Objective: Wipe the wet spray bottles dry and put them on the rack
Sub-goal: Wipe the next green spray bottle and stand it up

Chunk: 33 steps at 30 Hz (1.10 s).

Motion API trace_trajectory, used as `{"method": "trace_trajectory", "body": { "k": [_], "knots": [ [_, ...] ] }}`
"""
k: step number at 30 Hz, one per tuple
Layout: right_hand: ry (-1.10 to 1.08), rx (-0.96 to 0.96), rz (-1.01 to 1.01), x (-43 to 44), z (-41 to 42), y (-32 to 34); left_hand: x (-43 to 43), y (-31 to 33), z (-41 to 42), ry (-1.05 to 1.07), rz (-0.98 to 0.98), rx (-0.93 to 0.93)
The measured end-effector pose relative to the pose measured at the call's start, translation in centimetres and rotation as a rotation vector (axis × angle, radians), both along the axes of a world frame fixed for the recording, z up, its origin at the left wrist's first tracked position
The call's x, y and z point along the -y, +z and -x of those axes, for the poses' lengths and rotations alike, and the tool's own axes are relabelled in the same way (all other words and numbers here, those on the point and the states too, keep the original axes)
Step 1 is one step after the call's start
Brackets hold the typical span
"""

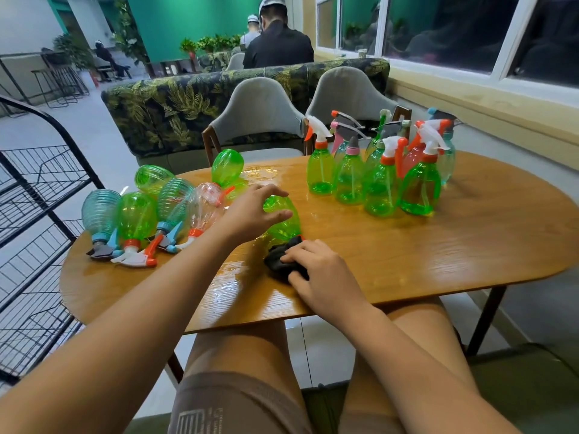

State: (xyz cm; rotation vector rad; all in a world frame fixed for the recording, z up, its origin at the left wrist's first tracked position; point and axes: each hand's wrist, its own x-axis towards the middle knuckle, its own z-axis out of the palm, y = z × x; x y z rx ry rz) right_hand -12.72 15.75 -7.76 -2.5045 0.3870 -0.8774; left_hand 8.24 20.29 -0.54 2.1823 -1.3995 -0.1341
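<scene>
Judging by the layout, the wiping step was in hand. One green bottle point(283, 225) lay on its side at mid-table, neck toward the person. The left hand point(250, 213) hovered over its body, fingers spread and not closed round it; thumb contact could not be confirmed. The right hand point(319, 270) held a dark cloth point(277, 261) bunched under bent fingers, against the bottle's neck. The next move probably called for a firm left-hand grip, so that the cloth could travel along the body.

A lying row point(138, 214) of bottles occupied the table point(438, 252) to the left; an upright group point(382, 183) stood to the right. The rack point(37, 214) stood beyond the table's left end, with the lying row between it and the bottle. Water point(232, 286) pooled beside the cloth and could rewet a wiped bottle.
</scene>
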Motion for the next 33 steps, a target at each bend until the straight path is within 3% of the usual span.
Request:
{"method": "trace_trajectory", "body": {
  "k": [7,33],
  "knots": [
    [-0.064,0.029,-0.074,1.8,0.1,0.4,0.0,0.0,-0.1,0.007,-0.013,-0.008],
    [-0.153,0.034,0.056,-1.8,0.0,-0.4,0.0,-0.8,0.0,0.035,0.041,-0.023]
  ]
}}
